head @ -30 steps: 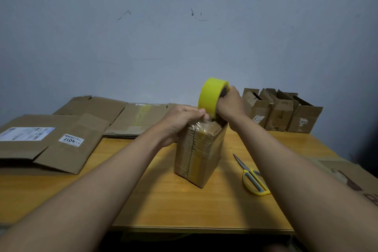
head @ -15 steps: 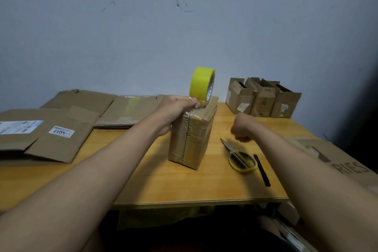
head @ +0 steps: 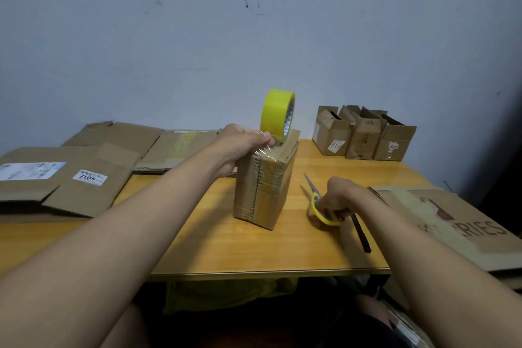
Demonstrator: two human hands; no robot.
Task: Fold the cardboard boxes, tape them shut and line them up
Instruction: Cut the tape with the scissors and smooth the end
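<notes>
While left hand (head: 240, 141) pins tape (head: 264, 153) on box (head: 264, 186), right hand (head: 337, 196) curled round scissors (head: 320, 206), beside and below the strip, blades pointing away.

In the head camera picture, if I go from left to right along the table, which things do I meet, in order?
Flattened cardboard with labels → left hand → upright taped box with the yellow tape roll on top → scissors held by the right hand → large printed cardboard sheet.

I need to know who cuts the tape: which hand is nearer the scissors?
Right. The right hand grips the scissors on the table; the left hand is off at the box top.
</notes>
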